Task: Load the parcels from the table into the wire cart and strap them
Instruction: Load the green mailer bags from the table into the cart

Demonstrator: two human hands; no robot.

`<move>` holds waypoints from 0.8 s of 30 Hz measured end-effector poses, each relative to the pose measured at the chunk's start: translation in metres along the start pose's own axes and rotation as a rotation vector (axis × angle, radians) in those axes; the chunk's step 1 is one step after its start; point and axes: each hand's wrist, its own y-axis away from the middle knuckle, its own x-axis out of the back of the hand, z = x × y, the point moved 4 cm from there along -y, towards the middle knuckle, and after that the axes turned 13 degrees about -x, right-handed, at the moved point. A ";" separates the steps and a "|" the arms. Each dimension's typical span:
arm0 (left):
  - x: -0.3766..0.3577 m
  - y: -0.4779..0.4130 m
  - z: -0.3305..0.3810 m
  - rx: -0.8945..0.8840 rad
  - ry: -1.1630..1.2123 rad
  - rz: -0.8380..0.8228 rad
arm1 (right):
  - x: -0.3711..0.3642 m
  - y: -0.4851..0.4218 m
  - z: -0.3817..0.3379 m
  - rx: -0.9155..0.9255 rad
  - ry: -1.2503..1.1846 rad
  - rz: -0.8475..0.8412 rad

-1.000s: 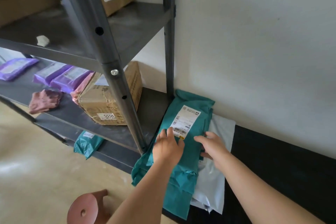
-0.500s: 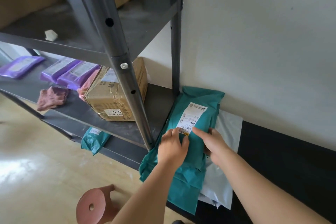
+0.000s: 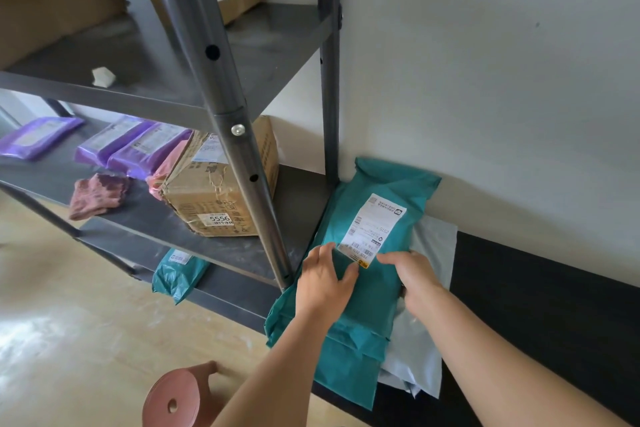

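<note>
A long teal parcel (image 3: 367, 308) with a white label lies on the black table (image 3: 519, 305) against the wall. Under it lies a pale grey-white parcel (image 3: 422, 357). My left hand (image 3: 322, 284) rests flat on the teal parcel just below the label, fingers spread. My right hand (image 3: 415, 274) is at the parcel's right edge, one digit stretched over the top by the label's corner and the others tucked at the edge, partly hidden. No wire cart is in view.
A grey metal rack (image 3: 239, 149) stands close on the left. It holds a taped cardboard box (image 3: 207, 194), purple parcels (image 3: 138, 149), a pink cloth (image 3: 98, 196) and, lower down, a small teal parcel (image 3: 176, 270). A pink stool (image 3: 180, 395) stands on the floor below.
Both hands have come closer together near the label's lower end. My right hand has moved from the parcel's side onto its top edge. The parcels have stayed put.
</note>
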 end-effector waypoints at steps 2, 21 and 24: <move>0.003 -0.003 0.001 0.021 0.025 0.028 | 0.005 -0.001 0.000 0.007 -0.004 0.010; -0.071 -0.030 0.086 0.278 0.745 -0.249 | 0.135 0.045 0.012 0.019 -0.082 0.064; -0.089 -0.019 0.108 0.249 0.764 -0.326 | 0.164 0.054 0.021 0.053 -0.139 0.052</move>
